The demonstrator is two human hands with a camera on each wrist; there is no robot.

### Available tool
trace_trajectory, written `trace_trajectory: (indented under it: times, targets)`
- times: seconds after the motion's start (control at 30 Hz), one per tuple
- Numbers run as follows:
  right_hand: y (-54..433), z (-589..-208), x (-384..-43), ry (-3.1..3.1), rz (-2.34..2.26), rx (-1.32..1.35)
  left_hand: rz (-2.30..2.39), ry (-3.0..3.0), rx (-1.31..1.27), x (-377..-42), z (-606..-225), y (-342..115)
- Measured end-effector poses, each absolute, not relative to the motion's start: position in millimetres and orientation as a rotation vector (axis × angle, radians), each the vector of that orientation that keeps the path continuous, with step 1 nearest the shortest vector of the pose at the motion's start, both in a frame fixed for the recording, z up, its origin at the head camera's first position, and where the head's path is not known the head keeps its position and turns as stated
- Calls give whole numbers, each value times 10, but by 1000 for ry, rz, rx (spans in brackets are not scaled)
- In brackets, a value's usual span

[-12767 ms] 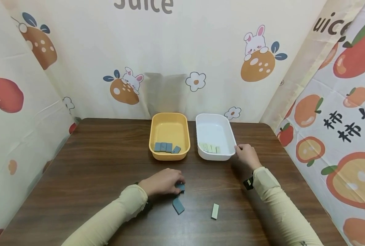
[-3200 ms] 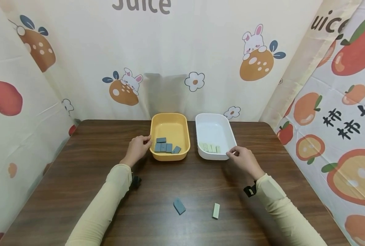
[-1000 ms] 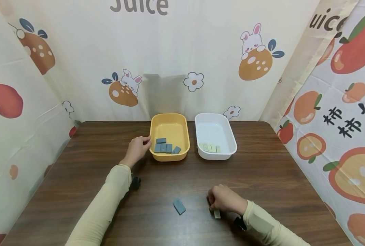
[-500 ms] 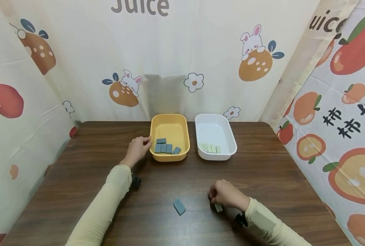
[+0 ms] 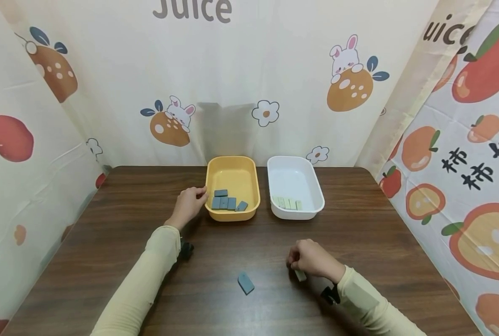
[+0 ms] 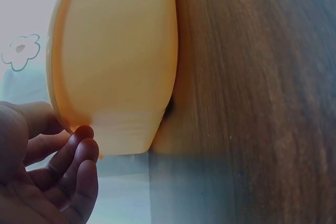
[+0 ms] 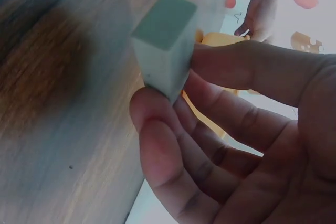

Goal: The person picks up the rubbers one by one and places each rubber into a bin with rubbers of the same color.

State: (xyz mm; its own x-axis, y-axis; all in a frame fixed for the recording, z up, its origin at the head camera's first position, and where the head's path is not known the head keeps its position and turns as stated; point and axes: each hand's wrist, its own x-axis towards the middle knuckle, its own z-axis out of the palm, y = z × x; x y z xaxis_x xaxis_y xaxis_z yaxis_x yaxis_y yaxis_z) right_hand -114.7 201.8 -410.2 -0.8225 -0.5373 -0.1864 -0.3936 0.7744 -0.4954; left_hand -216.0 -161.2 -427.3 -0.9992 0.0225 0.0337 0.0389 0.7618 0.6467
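Note:
My left hand (image 5: 186, 205) pinches the left rim of the yellow tray (image 5: 233, 176); in the left wrist view, thumb and fingers meet at the tray's edge (image 6: 113, 66). Over the table, my right hand (image 5: 312, 259) holds a pale green rectangular block (image 5: 301, 276) between thumb and fingertips. The right wrist view shows one end of that block (image 7: 165, 40) sticking out past the fingers. A blue-grey block (image 5: 246, 283) lies on the table to the left of my right hand. Several blue-grey blocks (image 5: 224, 203) rest in the near part of the yellow tray.
Right of the yellow tray stands a white tray (image 5: 293, 179), with several pale green blocks (image 5: 287, 203) at its near end. Both trays sit near the back edge of the dark wooden table (image 5: 148, 179). Printed curtains (image 5: 249, 70) rise behind and at the sides.
One blue-grey block went from the table into the yellow tray, and my left hand took its rim. My right hand left the white tray, picked up the pale green block and moved it slightly forward.

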Motion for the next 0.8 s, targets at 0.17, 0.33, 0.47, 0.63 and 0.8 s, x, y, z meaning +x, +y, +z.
trace_trajectory:
  times: [0.17, 0.33, 0.47, 0.63, 0.8]
  targets:
    - [2030, -4097, -1178, 2645, -658, -685, -1066, -2920, -45, -2158, -4276, -1612]
    - [2039, -4064, -1202, 2660, -669, -664, -1080, -2913, -35, -2154, -4284, -1613]
    - [2054, -4058, -1209, 2676, -682, -680, -1081, -2914, -30, -2153, -4295, -1613]
    - [2087, -4063, -1225, 2695, -675, -724, -1078, -2913, -20, -2152, -4293, -1610]
    - [2117, -4028, -1263, 2751, -669, -744, -1081, -2906, -17, -2155, -4299, -1615]
